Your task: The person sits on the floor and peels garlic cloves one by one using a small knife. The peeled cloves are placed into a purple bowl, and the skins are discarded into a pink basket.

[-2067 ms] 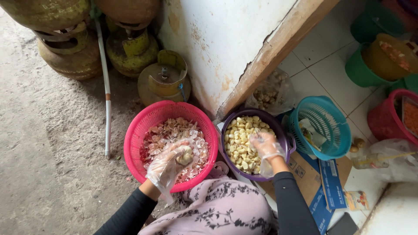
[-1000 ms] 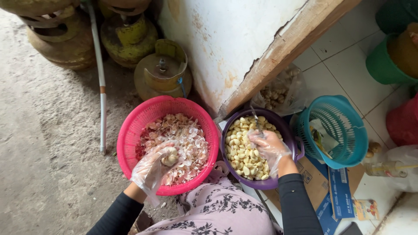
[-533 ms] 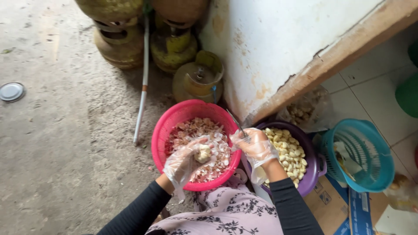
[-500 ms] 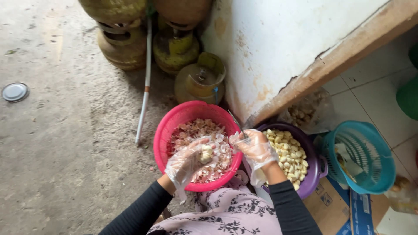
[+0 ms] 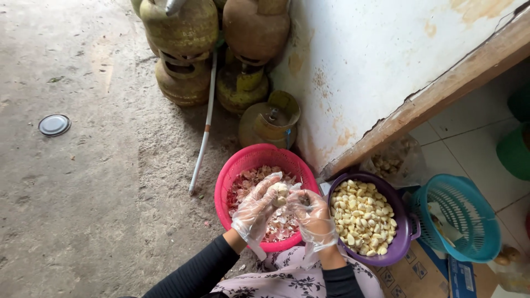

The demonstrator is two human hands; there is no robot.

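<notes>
- A garlic bulb (image 5: 279,193) is held in the curled fingers of the left hand (image 5: 255,212), which is covered by a clear plastic glove.
- The right hand (image 5: 312,217), gloved the same way, is brought in tight against the bulb from the other side; its fingers are bent inward at the bulb, though exactly what is pinched between them cannot be told.
- The bulb is kept over the pink basket (image 5: 237,165), just above the middle of it.
- The basket is seen to be filled with papery pink and white garlic skins (image 5: 248,179), spread beneath both hands.
- Just to the right, touching or nearly touching the pink rim, a purple bowl (image 5: 406,232) is found, heaped with peeled garlic cloves (image 5: 361,215).
- Further right, a teal basket (image 5: 469,221) is set on flattened cardboard (image 5: 419,273).
- A clear bag (image 5: 395,160) with more garlic inside is tucked against the base of the white wall (image 5: 375,60).
- Behind the pink basket, worn green gas cylinders (image 5: 182,44) are stacked and clustered, with one lying close to the basket's far rim.
- A white pipe (image 5: 203,127) is laid slanting across the concrete floor (image 5: 83,193) beside them.
- Well off to the left, a round metal lid (image 5: 54,124) is left lying flat on the floor.
</notes>
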